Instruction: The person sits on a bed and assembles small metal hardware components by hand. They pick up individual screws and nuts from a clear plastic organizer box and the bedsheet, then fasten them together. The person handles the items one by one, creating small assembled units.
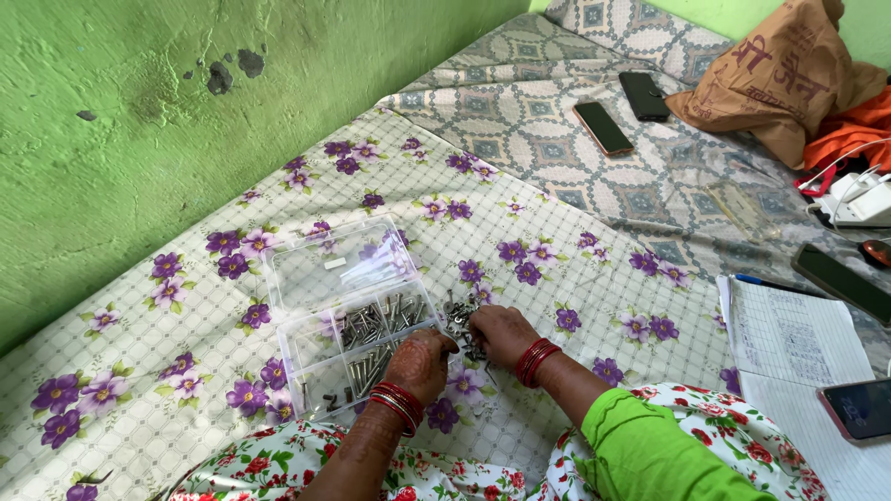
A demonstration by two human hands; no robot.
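Head view: the left hand (419, 362), fingers curled narrow, rests at the near right edge of the clear plastic compartment box (348, 311), which lies open on the purple-flowered white sheet (186, 371). Whether it holds anything cannot be told. The right hand (501, 334) pinches into the small pile of loose metal screws (461, 320) just beside the box. More silver screws (371, 329) fill the box's compartments.

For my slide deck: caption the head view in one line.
Both hands, left hand and right hand, sort a small pile of metal screws beside an open clear plastic organiser box on a floral sheet.
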